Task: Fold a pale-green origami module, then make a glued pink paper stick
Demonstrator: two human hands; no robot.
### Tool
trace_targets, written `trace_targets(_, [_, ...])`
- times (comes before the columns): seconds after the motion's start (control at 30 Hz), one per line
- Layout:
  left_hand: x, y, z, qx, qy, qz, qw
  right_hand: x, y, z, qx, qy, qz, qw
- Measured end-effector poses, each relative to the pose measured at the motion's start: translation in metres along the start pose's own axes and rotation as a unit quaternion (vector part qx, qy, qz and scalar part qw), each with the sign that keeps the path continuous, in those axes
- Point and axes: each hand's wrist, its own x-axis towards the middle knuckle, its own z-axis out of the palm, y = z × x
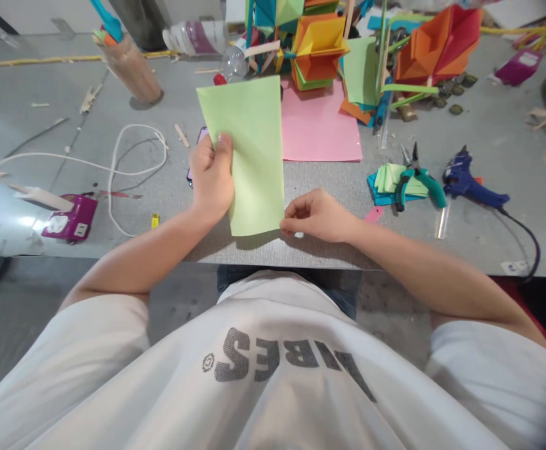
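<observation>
A light green sheet of paper (256, 156) is held up above the near part of the grey table. My left hand (212, 172) is closed on its left edge, with the thumb on the front face. At the sheet's lower right corner is my right hand (317, 215), its fingers curled and thumb and forefinger pinched at the corner. Pink paper (322, 128) lies flat behind and to the right of the green sheet. A phone (189, 175) is partly hidden behind my left hand.
Green-handled pliers (420, 181) rest on small folded papers, beside a blue glue gun (476, 181). Coloured paper shapes (319, 47) stand at the back. On the left are a white cable (113, 169), a purple device (73, 219) and a brown cup (134, 72).
</observation>
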Motion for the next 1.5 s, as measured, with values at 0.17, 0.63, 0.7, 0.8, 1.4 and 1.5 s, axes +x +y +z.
trace_targets(0.17, [0.02, -0.01, -0.017, -0.008, 0.0, -0.016, 1.0, -0.004, -0.002, -0.002, -0.014, -0.016, -0.003, 1.0])
trace_targets(0.63, [-0.045, 0.015, 0.024, 0.056, -0.1, -0.075, 0.991, 0.006, 0.009, -0.006, 0.069, 0.159, -0.094, 0.98])
trace_targets(0.7, [-0.047, 0.015, 0.026, 0.043, -0.119, -0.083, 0.988, 0.007, 0.01, -0.007, 0.046, 0.204, -0.108, 0.972])
trace_targets(0.8, [-0.049, 0.014, 0.026, 0.02, -0.16, -0.11, 0.981, 0.009, 0.011, -0.012, 0.021, 0.256, -0.127, 0.958])
trace_targets(1.4, [-0.055, 0.017, 0.028, -0.032, -0.209, -0.165, 0.963, 0.008, 0.009, -0.011, 0.098, 0.208, -0.084, 0.97])
trace_targets(1.5, [-0.052, 0.016, 0.027, -0.062, -0.21, -0.169, 0.961, 0.008, 0.009, -0.015, 0.091, 0.219, -0.093, 0.967])
